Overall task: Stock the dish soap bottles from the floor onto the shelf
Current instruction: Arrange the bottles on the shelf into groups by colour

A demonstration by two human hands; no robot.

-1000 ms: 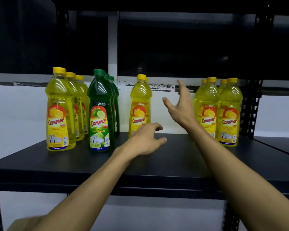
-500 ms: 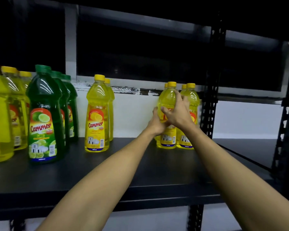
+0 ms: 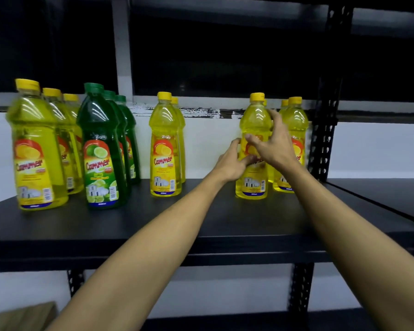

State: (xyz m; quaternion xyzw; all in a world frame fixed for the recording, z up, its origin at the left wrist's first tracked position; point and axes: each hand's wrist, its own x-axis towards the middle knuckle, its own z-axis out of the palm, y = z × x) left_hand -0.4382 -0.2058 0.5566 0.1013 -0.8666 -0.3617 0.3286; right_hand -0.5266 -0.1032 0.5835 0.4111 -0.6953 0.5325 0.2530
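While both arms reach forward over the black shelf [image 3: 201, 225], the hands flank one upright yellow bottle [image 3: 255, 125] at the front of the right-hand group. The left hand [image 3: 232, 163] curls against its left side at label height; the right hand [image 3: 273, 149], fingers spread, covers its right front, touching it. The bottle's long axis is vertical, between both palms. Counted: three yellow bottles far left, three green bottles [image 3: 101, 144], two yellow in the middle, roughly four on the right, some partly hidden.
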